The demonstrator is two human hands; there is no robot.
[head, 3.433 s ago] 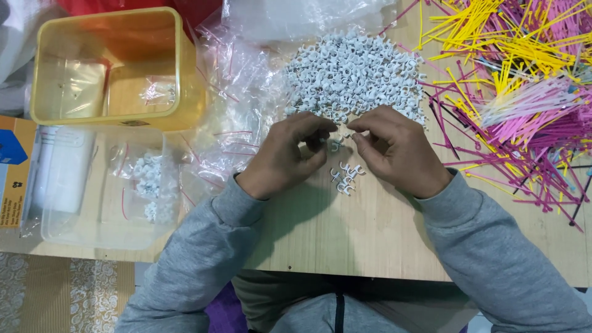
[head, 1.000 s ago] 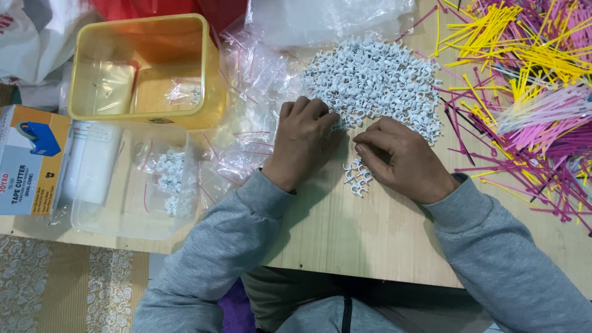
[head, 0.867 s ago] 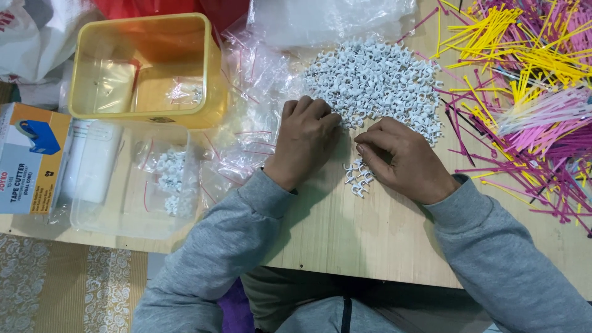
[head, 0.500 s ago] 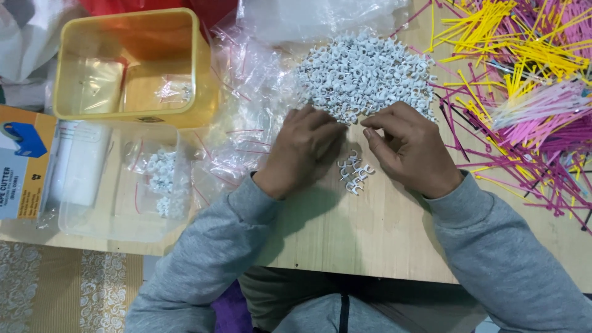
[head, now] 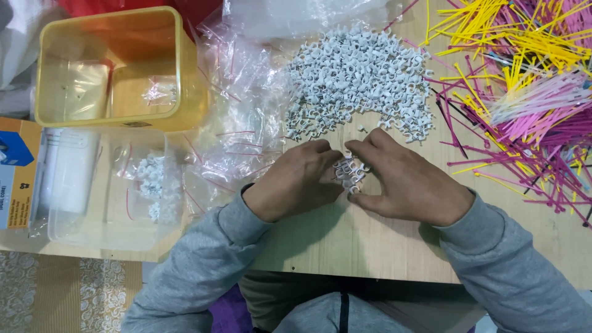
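A big heap of small white cable clips (head: 361, 80) lies on the wooden table (head: 370, 246) in front of me. A small cluster of the same clips (head: 348, 172) sits nearer to me, between my two hands. My left hand (head: 296, 182) rests palm down with its fingertips against the left side of the cluster. My right hand (head: 410, 182) lies on the other side, its fingers curved around the cluster and touching it. Neither hand has clips lifted off the table.
Empty clear zip bags (head: 237, 117) lie left of the heap. A yellow plastic bin (head: 185, 80) stands at the top left; below it a clear tub (head: 80, 228) holds filled bags of clips (head: 151, 188). Yellow, pink and magenta cable ties (head: 524, 80) cover the right side.
The small cluster was loose below the big heap. Both hands have closed in from either side and gathered it tightly between the fingertips.
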